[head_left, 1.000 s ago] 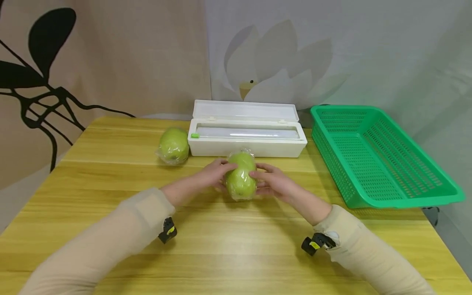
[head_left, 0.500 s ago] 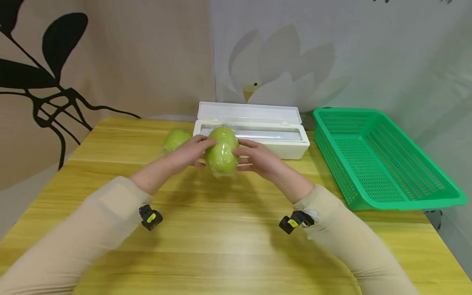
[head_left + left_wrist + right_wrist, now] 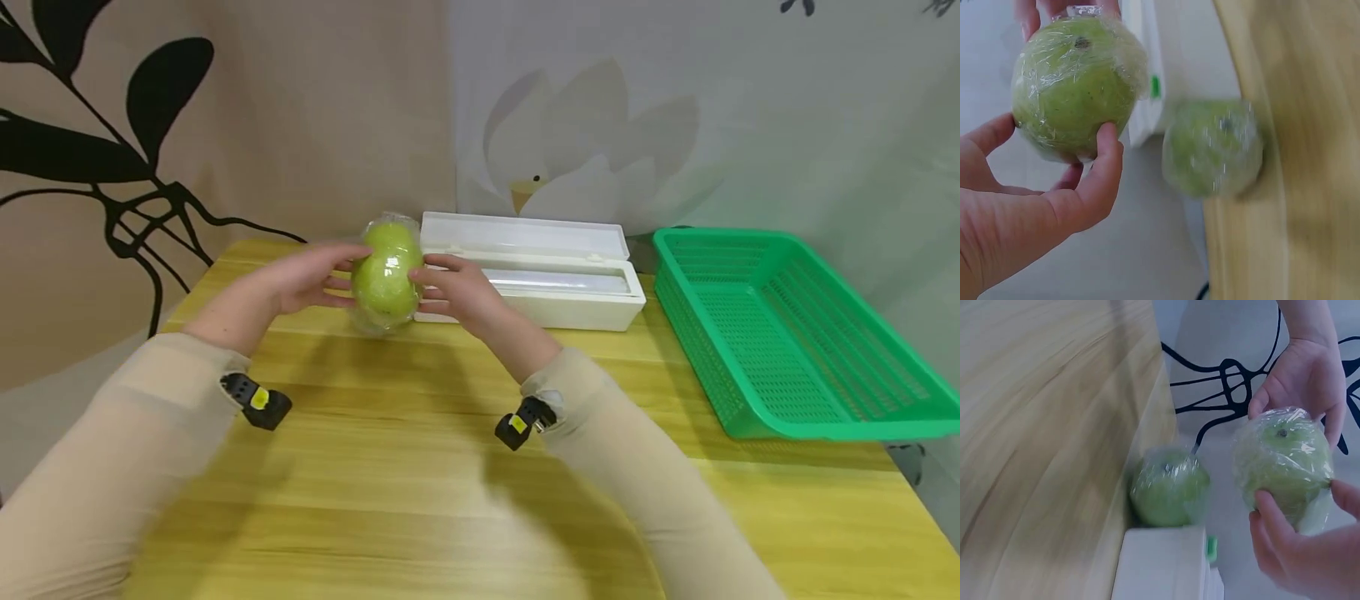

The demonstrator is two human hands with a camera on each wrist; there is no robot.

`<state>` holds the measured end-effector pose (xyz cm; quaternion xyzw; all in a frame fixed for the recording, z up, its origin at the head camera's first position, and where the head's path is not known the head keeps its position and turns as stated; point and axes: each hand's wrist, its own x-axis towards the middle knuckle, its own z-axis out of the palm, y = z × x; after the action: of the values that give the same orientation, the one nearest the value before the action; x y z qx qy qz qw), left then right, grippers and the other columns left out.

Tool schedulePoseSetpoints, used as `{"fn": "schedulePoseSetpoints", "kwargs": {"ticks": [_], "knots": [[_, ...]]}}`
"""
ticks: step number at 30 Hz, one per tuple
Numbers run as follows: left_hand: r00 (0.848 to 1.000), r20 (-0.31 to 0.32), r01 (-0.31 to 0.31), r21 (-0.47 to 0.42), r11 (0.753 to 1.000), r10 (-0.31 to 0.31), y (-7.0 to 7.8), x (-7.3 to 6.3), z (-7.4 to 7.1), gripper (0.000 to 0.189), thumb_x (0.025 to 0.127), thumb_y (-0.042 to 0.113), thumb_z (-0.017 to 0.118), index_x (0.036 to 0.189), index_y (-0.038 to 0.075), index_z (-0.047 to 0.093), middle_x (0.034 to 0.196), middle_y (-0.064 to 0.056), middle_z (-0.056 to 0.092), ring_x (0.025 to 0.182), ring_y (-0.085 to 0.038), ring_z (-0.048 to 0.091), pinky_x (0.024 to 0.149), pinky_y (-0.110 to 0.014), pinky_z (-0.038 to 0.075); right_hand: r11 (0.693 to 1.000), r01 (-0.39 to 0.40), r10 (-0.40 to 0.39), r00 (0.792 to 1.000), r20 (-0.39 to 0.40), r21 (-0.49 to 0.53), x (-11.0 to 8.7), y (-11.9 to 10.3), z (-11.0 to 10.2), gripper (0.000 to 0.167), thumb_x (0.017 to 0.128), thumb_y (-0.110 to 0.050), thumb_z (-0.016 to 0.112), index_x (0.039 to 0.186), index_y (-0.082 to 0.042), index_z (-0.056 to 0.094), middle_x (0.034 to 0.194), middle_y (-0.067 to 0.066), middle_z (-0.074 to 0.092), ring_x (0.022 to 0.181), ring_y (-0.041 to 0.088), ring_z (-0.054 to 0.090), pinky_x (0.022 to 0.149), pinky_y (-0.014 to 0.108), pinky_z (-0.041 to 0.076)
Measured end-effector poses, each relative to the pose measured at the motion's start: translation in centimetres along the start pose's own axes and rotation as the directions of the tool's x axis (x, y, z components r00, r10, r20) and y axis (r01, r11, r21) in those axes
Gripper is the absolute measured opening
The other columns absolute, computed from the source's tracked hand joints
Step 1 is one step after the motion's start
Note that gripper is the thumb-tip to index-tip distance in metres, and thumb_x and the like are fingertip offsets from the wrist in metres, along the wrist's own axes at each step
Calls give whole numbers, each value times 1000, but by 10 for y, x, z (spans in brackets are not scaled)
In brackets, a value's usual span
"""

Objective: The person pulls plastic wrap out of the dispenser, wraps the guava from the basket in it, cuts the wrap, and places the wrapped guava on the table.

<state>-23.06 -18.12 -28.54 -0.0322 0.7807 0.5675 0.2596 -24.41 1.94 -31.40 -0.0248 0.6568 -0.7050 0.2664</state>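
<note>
A rounded green fruit [image 3: 387, 271] wrapped in shiny cling film is held in the air between both hands, over the back left of the table. The left hand [image 3: 303, 279] grips its left side, and the right hand [image 3: 468, 296] holds the other side with thumb and fingers. In the left wrist view a dark spot shows on the end of the held fruit [image 3: 1075, 87]. Below it, a second wrapped green fruit [image 3: 1169, 494] sits on the table against the end of the white box. The head view mostly hides that second fruit behind the held one.
A long white cling film box [image 3: 562, 312] stands at the table's back edge, lid up, with a film roll inside. A green plastic basket [image 3: 840, 432] occupies the right side. Behind the wooden table [image 3: 360, 500] hangs a patterned cloth [image 3: 337, 108].
Both hands have carried the wrapped fruit up and to the left, from in front of the white box to above the second fruit. The head view has shifted slightly.
</note>
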Motion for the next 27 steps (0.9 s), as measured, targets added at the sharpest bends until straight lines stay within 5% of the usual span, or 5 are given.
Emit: {"fn": "schedulePoseSetpoints", "kwargs": {"ticks": [6,12,23,27], "knots": [[998,-63,24,15,1000,-23,-14,-4,-33,50,96,49,36,129,11,33,121,-5,37,101,-12,52,93,-32,48,1000,11,-11,1000,9,-1,14,-2,34,56,92,-10,57,142,-3,35,139,19,46,123,30,52,96,38,49],[991,-118,72,22,997,-69,-35,-12,-54,41,98,48,29,121,15,36,117,-4,36,96,-10,50,92,-33,49,994,-7,2,999,45,109,25,10,62,51,92,-1,53,140,4,35,140,23,43,124,34,49,101,38,46],[984,-103,149,14,989,-146,-63,-9,-49,42,100,34,20,123,1,32,118,-13,35,105,-22,44,83,-29,50,998,-54,51,993,109,24,26,39,73,52,93,-2,49,142,4,32,152,14,29,136,29,36,110,39,35],[980,-94,178,14,984,-176,-71,-9,-44,51,100,31,19,135,-7,23,131,-25,30,116,-32,41,92,-37,48,995,-86,91,988,124,-50,25,51,75,56,93,-5,51,144,2,29,153,13,27,136,27,37,109,36,37]]}}
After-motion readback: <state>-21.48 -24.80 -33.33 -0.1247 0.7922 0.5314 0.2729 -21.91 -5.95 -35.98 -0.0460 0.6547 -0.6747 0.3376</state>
